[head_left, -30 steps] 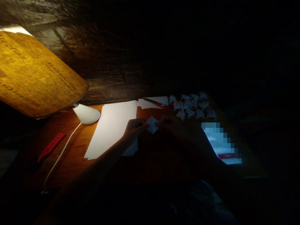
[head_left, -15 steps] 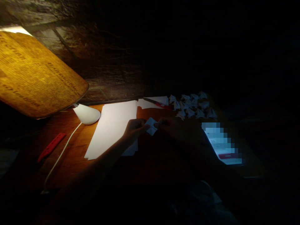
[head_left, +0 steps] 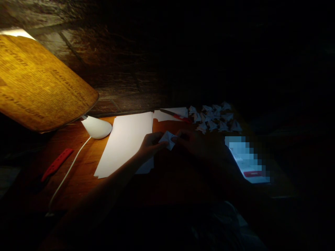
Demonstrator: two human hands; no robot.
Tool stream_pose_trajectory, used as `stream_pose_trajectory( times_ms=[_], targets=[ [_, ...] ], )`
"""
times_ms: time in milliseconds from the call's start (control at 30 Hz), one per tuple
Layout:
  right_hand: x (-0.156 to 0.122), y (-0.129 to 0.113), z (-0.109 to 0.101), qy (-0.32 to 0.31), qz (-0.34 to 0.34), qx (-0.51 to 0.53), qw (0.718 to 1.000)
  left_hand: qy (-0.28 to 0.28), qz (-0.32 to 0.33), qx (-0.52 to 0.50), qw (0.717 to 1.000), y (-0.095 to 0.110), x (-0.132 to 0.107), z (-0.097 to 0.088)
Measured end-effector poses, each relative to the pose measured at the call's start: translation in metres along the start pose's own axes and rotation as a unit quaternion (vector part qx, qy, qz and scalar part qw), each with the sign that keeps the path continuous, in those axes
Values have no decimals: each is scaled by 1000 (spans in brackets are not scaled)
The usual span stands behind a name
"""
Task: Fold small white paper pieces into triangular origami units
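A small folded piece of white paper (head_left: pixel 169 139), diamond-shaped with creases meeting near its middle, is held up between both hands over the table. My left hand (head_left: pixel 151 143) pinches its left side, the thumb lying across the front. On the right side, my right hand (head_left: pixel 186 140) grips it between thumb and fingers; this hand is in deep shadow and its finger detail is hard to make out. Behind and left of the hands lies a stack of white paper sheets (head_left: pixel 128 139).
Scissors (head_left: pixel 175 115) with red handles rest on smaller paper sheets (head_left: pixel 159 115) at the back. Several folded paper figures (head_left: pixel 209 116) stand back right. A lit phone (head_left: pixel 248 164) lies at right. Left are a lamp (head_left: pixel 96 128), its cord (head_left: pixel 69 170) and a red cutter-like tool (head_left: pixel 57 163).
The folded paper has turned slightly in my hands, and its left corner shows more. My left fingers have shifted a little along it.
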State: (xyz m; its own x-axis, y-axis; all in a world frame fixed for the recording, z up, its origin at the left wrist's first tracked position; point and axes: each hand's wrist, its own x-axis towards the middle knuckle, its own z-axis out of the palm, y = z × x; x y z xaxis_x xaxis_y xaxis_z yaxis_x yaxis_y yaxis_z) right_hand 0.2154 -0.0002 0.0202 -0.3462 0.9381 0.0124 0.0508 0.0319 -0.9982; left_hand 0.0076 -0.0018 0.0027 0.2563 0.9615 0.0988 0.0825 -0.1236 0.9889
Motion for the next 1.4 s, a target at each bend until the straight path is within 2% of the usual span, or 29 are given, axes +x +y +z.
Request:
stream_pose_trajectory(
  times_ms=[167,433,700,933,1067,1300,1400],
  targets=[
    [-1,1,2,-18,-20,-10,1000,-9,-14,52,998,10,-4,2],
    [1,4,1,-17,-48,4,999,-8,103,157,982,11,-3,-3],
    [3,9,0,-61,-45,25,997,-38,112,117,986,10,-7,-1],
    [0,5,1,-54,-55,2,997,-41,134,135,981,8,-5,-5],
    [-1,7,3,-46,-55,-39,997,-64,149,167,973,7,-5,-6],
    [1,8,0,-66,-54,-5,996,-85,147,151,974,12,-5,-3],
    [0,6,-2,-45,-66,-5,997,-67,139,157,975,12,-4,-1]
  ],
)
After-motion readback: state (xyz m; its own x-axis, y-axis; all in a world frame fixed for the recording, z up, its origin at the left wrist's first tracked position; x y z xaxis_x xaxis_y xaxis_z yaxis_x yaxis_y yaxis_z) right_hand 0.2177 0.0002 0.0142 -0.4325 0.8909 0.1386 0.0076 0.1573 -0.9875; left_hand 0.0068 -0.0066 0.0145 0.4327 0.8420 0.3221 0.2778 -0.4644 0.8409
